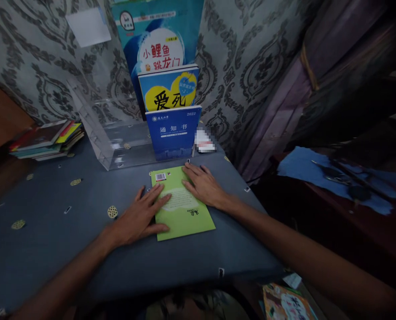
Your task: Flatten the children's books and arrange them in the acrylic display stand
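A thin green book (181,222) lies flat on the table, with a barcode near its far left corner and its printed text upside down to me. My left hand (143,215) rests on the book's left side, fingers spread. Across the far right part of the cover lies my right hand (203,184), its fingers stretched out flat. Just beyond the book stands a clear stepped rack (127,133). Its right side holds a blue booklet (174,138) in front, a yellow-and-blue book (167,91) behind it, and a tall teal book (161,26) at the back.
A pile of books (47,140) sits at the table's far left. The dark blue tablecloth (67,249) ends at an edge on the right. Beyond it, a blue cloth (334,178) carries dark tools. More books (286,302) lie low at the bottom right. A curtain (281,102) hangs behind.
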The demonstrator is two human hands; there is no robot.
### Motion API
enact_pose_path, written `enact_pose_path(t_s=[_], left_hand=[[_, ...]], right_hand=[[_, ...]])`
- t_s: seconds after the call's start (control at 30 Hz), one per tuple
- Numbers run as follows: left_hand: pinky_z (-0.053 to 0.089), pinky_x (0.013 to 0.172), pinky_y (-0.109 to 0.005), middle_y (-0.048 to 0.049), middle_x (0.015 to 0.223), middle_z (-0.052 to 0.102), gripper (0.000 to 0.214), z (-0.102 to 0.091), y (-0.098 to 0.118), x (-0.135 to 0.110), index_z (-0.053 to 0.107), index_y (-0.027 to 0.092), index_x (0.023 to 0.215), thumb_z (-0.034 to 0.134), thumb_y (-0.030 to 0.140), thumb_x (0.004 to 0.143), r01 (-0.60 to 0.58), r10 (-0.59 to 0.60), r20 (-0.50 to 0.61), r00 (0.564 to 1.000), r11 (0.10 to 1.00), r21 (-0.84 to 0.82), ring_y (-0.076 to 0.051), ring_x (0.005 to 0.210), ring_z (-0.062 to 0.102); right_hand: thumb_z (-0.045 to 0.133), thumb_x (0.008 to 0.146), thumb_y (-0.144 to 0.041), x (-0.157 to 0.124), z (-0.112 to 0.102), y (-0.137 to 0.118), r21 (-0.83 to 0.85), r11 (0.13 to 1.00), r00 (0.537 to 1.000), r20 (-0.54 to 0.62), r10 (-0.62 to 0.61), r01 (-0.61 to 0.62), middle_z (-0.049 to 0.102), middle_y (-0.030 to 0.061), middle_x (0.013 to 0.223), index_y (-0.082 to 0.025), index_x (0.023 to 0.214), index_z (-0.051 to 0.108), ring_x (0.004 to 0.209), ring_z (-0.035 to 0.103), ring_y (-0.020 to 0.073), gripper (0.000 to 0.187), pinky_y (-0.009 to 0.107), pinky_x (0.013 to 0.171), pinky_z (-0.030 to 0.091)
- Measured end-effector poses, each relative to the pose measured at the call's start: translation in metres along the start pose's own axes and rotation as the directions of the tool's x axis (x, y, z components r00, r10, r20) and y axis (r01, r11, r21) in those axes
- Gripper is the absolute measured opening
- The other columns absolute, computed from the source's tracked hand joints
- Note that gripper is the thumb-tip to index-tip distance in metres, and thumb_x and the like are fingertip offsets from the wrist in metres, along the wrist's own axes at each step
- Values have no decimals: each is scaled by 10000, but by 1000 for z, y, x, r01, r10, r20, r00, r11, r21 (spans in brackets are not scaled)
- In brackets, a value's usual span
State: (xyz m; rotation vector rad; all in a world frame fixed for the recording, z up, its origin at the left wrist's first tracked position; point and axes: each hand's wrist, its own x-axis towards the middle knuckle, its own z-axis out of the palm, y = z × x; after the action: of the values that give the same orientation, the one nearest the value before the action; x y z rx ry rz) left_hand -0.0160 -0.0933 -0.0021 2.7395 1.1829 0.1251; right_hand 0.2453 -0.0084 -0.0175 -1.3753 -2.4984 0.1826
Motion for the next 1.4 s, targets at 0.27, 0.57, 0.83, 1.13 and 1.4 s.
enact_pose_path(t_s=[0.27,0.57,0.83,1.13,1.4], left_hand=[[117,1251,-631,-174,1699,121,1056,-8,9,-17,44,279,1645,467,814,839,-169,165,73,984,984,49,-382,1562,179],[322,1209,-557,-184,1531,507,857,2,0,-12,386,198,1545,388,765,903,-296,321,-67,945,923,246,-346,1467,424],[580,1002,-429,-174,1420,623,681,-7,2,-10,502,148,1448,379,635,988,-285,345,-270,899,929,236,-332,1430,480],[606,987,-409,-128,1065,777,587,-35,13,26,702,156,1131,352,612,1010,-300,297,-470,831,951,71,-273,1155,711],[558,616,-256,-43,726,729,561,-77,25,48,704,176,861,295,499,1070,-180,51,-647,761,974,-135,-155,642,703]], right_hand=[[390,1016,-315,0,0,-1,5,1000,1000,0,-2,2,451,180,1583,-118,1470,499,1464,427,295,507,549,1207,291],[391,1008,-302,-1,-3,-3,10,1000,1000,-2,-6,6,450,181,1584,-121,1476,498,1465,426,304,513,561,1204,295],[396,1015,-278,-3,-4,-4,25,999,999,6,-39,39,488,144,1566,-147,1453,546,1479,404,301,482,545,1204,311],[406,1030,-354,-16,-13,4,248,961,993,-46,-113,121,630,122,1434,-180,1299,695,1386,524,316,431,561,1160,389],[230,986,-750,-35,-44,20,754,657,998,27,-50,13,730,102,1280,-215,1103,784,1312,598,295,780,517,1176,379]])
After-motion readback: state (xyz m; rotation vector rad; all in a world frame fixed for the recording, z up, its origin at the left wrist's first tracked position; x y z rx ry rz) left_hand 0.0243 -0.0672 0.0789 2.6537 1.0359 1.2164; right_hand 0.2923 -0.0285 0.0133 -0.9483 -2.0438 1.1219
